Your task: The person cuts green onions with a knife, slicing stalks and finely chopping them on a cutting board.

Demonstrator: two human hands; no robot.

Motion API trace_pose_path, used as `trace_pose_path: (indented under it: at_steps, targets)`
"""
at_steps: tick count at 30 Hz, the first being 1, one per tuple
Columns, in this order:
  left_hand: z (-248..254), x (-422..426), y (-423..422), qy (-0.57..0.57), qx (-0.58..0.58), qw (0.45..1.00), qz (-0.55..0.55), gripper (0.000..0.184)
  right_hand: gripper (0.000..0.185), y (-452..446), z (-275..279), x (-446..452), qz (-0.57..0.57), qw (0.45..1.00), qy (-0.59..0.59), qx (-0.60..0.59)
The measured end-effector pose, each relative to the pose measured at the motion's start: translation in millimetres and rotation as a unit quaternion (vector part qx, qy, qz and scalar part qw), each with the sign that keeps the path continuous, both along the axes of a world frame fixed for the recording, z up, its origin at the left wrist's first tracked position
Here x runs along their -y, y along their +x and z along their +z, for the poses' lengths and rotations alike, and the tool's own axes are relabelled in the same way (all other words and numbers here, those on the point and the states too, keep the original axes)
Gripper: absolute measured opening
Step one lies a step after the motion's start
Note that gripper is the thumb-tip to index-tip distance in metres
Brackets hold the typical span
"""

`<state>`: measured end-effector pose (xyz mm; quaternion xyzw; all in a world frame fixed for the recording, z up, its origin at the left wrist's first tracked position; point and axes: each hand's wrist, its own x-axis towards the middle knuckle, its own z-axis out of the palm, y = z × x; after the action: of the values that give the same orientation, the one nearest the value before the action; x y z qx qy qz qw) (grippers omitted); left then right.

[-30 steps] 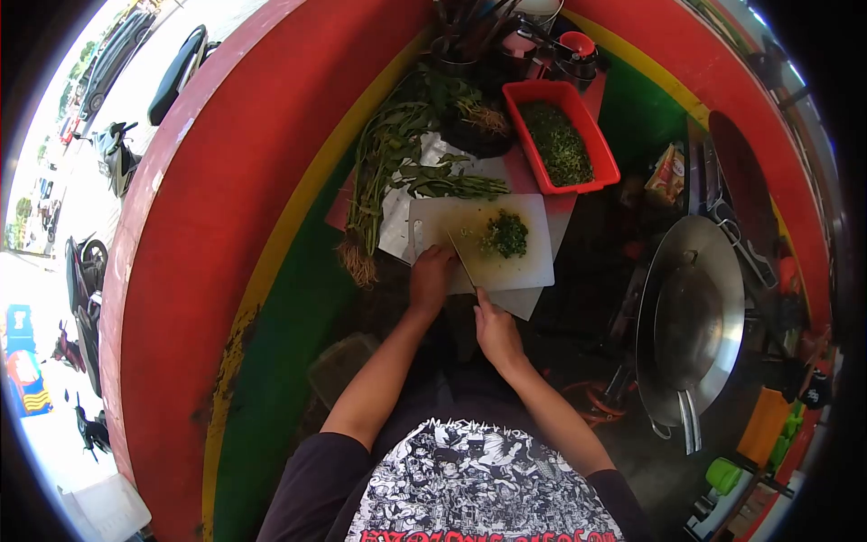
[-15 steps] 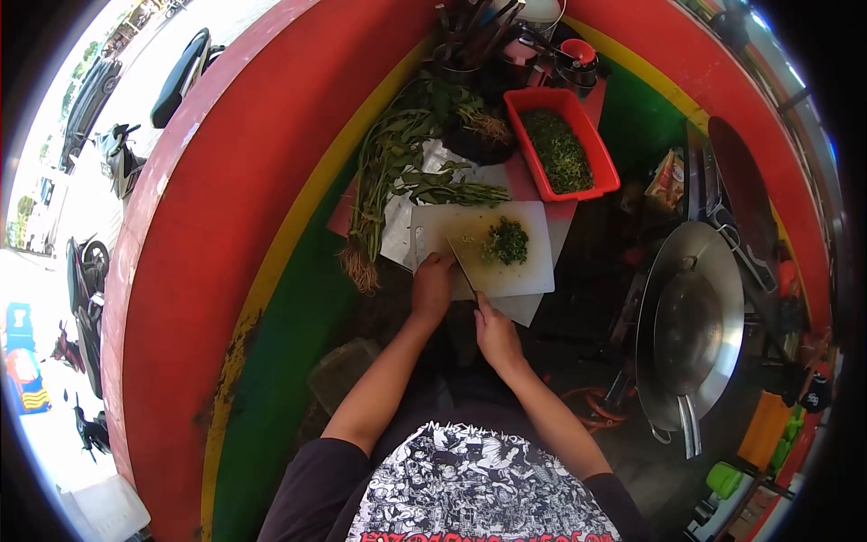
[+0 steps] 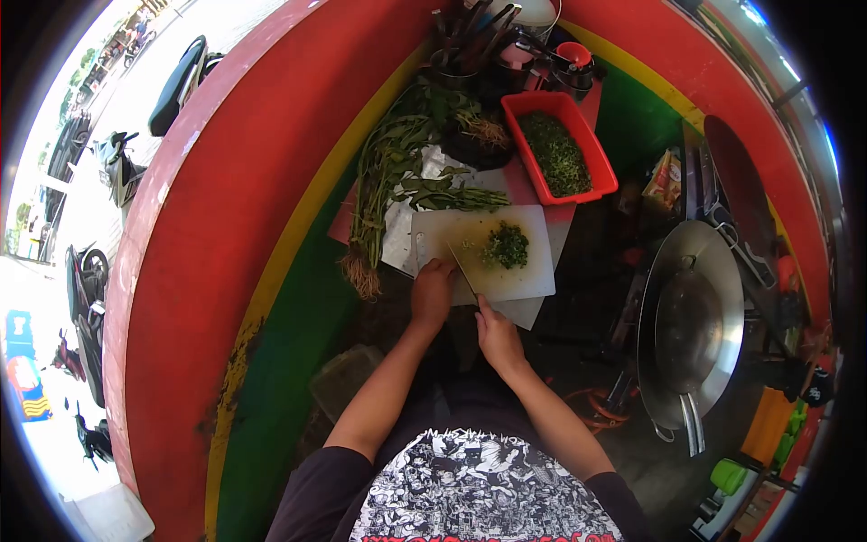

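A person's right hand closes around the handle of a kitchen knife, its blade slanting forward and leftward from the fist over a white cutting board. The left hand, fingers bent, sits at the near edge of the board, just left of the blade; whether it grips anything or touches the steel cannot be told. A small mound of chopped greens lies on the board, ahead of the right hand and to the right of the knife, with a few loose bits scattered near the blade.

Beyond the left hand and to its left spreads a heap of leafy green stalks, their pale, stringy roots trailing toward the person. Some stalks rest on a crinkled silvery sheet. Well ahead of the right hand and to its right, a red plastic tub holds more finely cut greens. Farther ahead of both hands, a cluster of utensils stands upright. Well to the right of the right hand is a wide metal wok. To the left of the left hand curves a red, yellow and green wall.
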<state>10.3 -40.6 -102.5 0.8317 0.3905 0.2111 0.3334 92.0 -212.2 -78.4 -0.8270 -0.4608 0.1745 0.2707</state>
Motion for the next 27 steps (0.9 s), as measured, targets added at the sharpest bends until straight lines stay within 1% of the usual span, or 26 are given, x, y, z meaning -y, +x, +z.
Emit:
trace_pose_path:
  at_steps: [3, 5, 10, 12, 14, 15, 17, 18, 21, 23, 27]
  targets:
    - [-0.7, 3.3, -1.2, 0.013, 0.01, 1.0, 0.007, 0.02, 0.041, 3.1, 8.5, -9.8, 0.013, 0.999, 0.016, -0.029]
    - [-1.3, 0.6, -1.6, 0.014, 0.011, 1.0, 0.009, 0.02, 0.042, -0.2, 18.7, -12.0, 0.012, 0.999, -0.031, -0.033]
    - [-5.6, 0.3, -2.2, 0.007, -0.023, 1.0, 0.006, 0.017, 0.041, -7.7, 5.2, -3.0, -0.006, 0.999, -0.051, -0.006]
    - [-5.4, 0.1, -2.3, 0.004, -0.012, 1.0, 0.008, 0.016, 0.042, -4.1, 1.4, -8.3, -0.006, 0.999, -0.054, -0.001]
    - [-4.0, 0.8, -0.5, 0.004, 0.0, 1.0, 0.009, 0.016, 0.042, 0.7, -2.1, -18.8, -0.007, 0.999, -0.004, -0.037]
    - [-3.3, 2.0, -0.8, -0.002, 0.011, 1.0, 0.015, 0.016, 0.042, 1.1, 4.9, -22.7, -0.008, 0.999, -0.002, -0.036]
    - [-2.7, -1.8, 0.2, -0.006, 0.023, 0.999, 0.023, 0.016, 0.042, 1.7, 19.6, -28.5, -0.013, 0.997, -0.043, -0.067]
    - [-4.0, -3.1, -0.7, -0.002, 0.025, 1.0, 0.017, 0.016, 0.042, -0.9, 19.4, -27.2, -0.012, 0.997, -0.043, -0.068]
    - [-6.0, -1.5, -1.0, -0.01, 0.029, 0.999, 0.011, 0.016, 0.042, -7.0, 14.3, -14.7, -0.015, 0.998, -0.045, -0.047]
    - [-0.9, 0.0, -0.7, -0.019, 0.031, 0.999, 0.012, 0.015, 0.043, -6.2, 2.8, -11.7, -0.013, 0.999, -0.041, -0.007]
    - [1.2, 0.8, -1.9, -0.022, 0.037, 0.999, 0.019, 0.019, 0.043, 0.5, 0.4, -27.8, -0.009, 0.999, -0.035, -0.009]
